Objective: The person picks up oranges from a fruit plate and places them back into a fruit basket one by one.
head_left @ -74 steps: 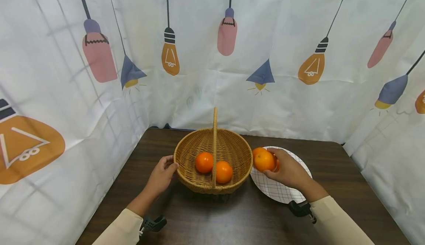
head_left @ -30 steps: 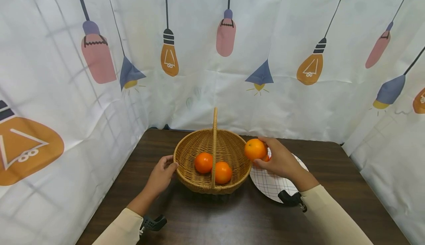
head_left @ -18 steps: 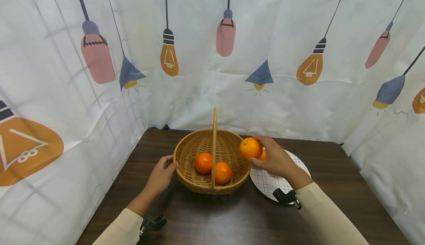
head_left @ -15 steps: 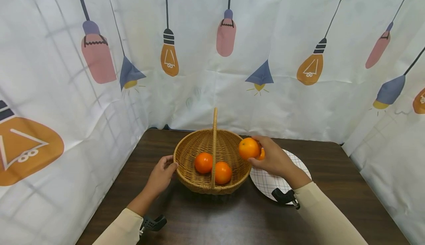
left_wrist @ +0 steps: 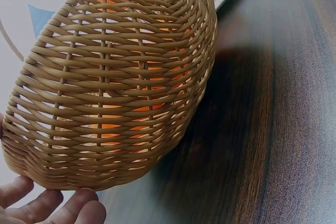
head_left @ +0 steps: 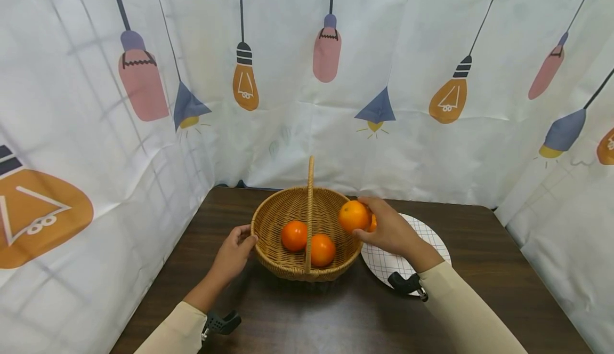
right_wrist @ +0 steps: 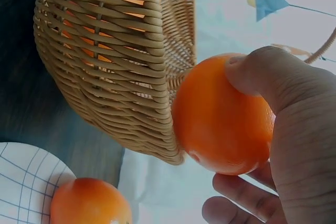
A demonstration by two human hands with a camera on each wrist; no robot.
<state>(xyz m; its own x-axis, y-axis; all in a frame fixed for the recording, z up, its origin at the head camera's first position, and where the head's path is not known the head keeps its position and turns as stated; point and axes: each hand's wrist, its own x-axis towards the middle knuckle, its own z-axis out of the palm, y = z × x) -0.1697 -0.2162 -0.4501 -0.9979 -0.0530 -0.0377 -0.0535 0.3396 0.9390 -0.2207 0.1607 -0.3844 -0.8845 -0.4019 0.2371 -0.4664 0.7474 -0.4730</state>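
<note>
Sitting within right grip [head_left: 390, 228] (near the basket [head_left: 331, 210]): one orange [head_left: 354, 216].

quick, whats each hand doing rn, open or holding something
Left hand: closed, holding the basket by its rim.
Right hand: closed, holding an orange.

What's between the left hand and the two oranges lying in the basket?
The woven basket wall. In the head view it separates the left hand from both oranges; the left wrist view shows orange through its gaps.
</note>
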